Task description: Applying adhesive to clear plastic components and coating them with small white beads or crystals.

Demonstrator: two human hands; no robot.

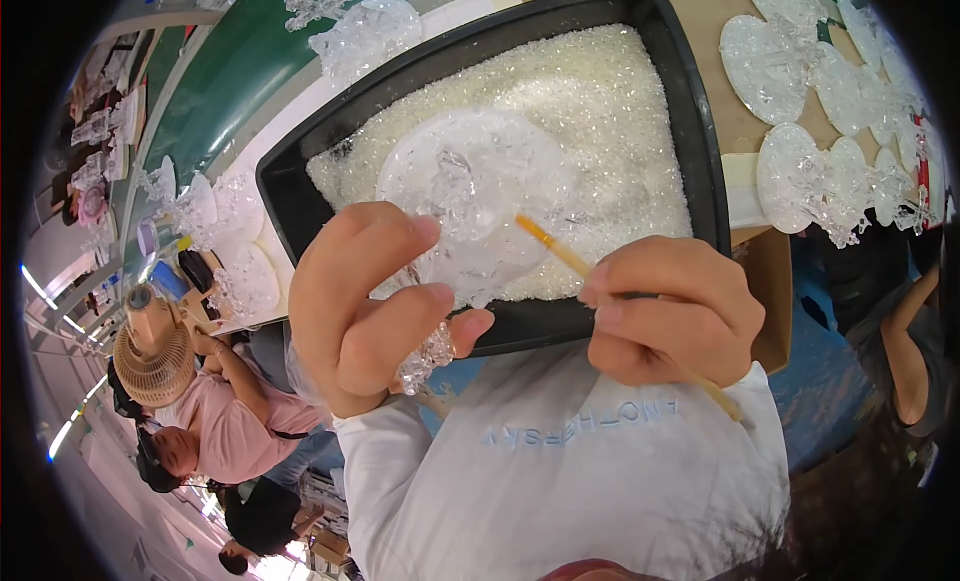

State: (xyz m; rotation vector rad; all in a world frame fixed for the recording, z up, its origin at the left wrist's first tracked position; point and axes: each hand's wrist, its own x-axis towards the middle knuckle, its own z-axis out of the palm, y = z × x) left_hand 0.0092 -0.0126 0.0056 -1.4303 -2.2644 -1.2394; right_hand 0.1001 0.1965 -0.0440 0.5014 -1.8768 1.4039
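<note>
My left hand (365,301) grips a clear plastic ornament with a round, frosted disc (480,246), its fingers curled at the disc's near left side. Below those fingers a knobbly clear part (428,356) of it sticks out. Between the fingertips of my right hand (675,311) is a thin paintbrush (565,254) with a pale handle. Its orange tip points at the disc and appears over its right part; whether it touches, I cannot tell. Beneath the disc lies a black tray (708,131) filled with glittering, whitish grains (590,91).
More clear disc ornaments stand at the right (765,71), at the far left (365,36) and beside the tray's left (245,281). A beige fan (155,346) and a person in a pink shirt (240,421) are at the left. Another person's arm (905,351) shows at the right.
</note>
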